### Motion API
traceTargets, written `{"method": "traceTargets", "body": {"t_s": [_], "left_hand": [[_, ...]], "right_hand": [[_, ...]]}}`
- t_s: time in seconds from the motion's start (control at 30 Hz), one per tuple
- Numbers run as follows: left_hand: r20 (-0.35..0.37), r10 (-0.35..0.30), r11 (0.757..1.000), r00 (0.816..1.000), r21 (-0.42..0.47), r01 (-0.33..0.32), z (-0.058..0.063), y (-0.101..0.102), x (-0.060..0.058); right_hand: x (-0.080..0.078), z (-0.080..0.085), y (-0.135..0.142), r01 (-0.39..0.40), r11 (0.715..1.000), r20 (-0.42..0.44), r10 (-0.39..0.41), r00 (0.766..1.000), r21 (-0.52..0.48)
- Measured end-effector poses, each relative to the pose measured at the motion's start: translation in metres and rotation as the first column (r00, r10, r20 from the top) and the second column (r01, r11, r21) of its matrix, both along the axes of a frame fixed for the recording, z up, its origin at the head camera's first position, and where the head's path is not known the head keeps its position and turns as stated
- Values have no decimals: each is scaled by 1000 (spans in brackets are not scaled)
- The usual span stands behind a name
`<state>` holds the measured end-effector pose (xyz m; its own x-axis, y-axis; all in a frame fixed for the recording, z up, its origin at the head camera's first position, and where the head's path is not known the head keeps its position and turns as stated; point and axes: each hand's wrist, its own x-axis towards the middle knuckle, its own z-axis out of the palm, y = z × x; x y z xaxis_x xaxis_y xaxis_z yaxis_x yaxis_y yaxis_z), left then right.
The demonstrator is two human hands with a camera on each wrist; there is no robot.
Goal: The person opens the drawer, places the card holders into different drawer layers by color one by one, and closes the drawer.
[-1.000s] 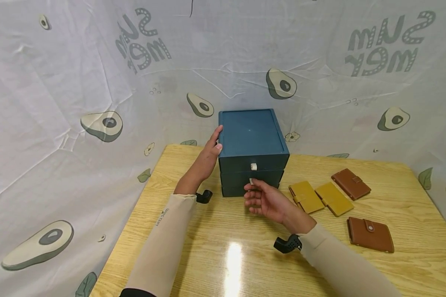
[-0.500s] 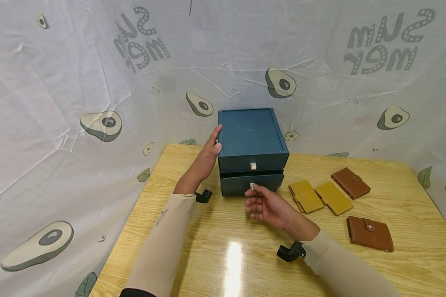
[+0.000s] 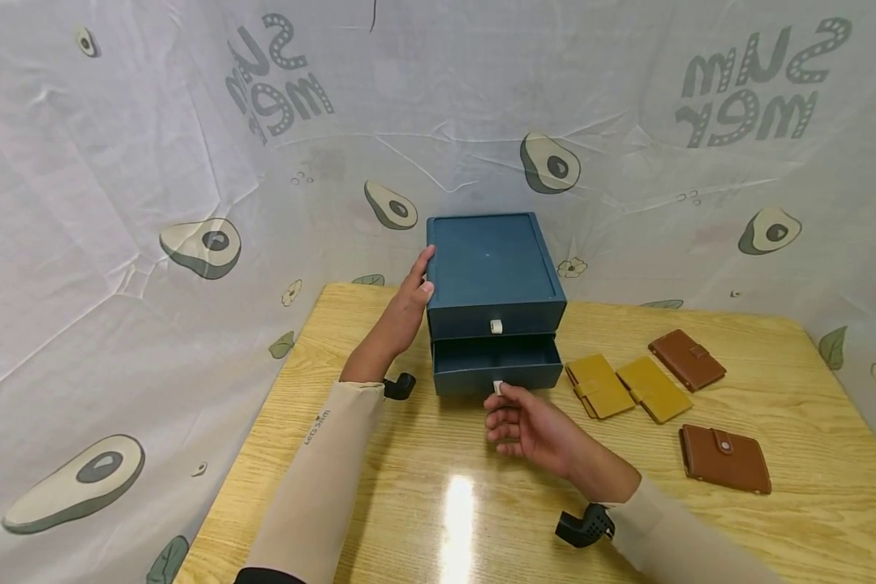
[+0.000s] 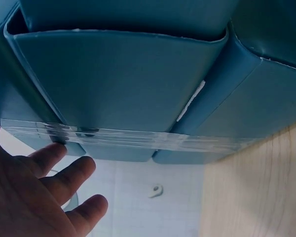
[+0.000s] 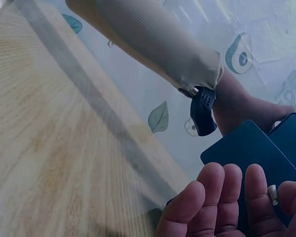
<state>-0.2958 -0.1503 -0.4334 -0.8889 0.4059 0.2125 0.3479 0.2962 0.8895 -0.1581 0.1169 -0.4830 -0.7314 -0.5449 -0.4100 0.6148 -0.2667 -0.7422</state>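
A dark blue two-drawer box [image 3: 491, 259] stands toward the back of the wooden table. Its lower drawer [image 3: 460, 381] is pulled partway out, and the bare inside floor shows. Between thumb and index finger, my right hand [image 3: 540, 430] pinches the white pull tab [image 3: 498, 388] on that drawer; the other fingers are loosely bent below it. My left hand [image 3: 400, 323] rests along the left side of the box, fingers stretched toward the back. In the left wrist view, taped panels of the box side [image 4: 123, 84] show beside that hand. The upper drawer [image 3: 456, 322] is closed.
Right of the box lie two mustard-yellow card holders [image 3: 600, 386] [image 3: 654, 390]. A brown card holder [image 3: 688, 359] is behind them, and another brown wallet [image 3: 726, 459] with a snap strap lies nearer. A printed curtain [image 3: 321, 219] hangs at the back and left.
The lower drawer has slid out toward the person, from closed to partway open. My right hand has moved back with its pull tab. The left hand has stayed against the box.
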Motion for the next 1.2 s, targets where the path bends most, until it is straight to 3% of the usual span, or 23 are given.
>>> {"method": "traceTargets", "body": {"t_s": [0.63,1.2], "left_hand": [[-2,-8,1000,1000,5,8,0,2,1],[7,2,1000,1000,2,-2,0,1,1]], "right_hand": [[35,4,12,-54,998,29,54,998,-28],[43,0,15,-61,998,12,61,998,-24]]}}
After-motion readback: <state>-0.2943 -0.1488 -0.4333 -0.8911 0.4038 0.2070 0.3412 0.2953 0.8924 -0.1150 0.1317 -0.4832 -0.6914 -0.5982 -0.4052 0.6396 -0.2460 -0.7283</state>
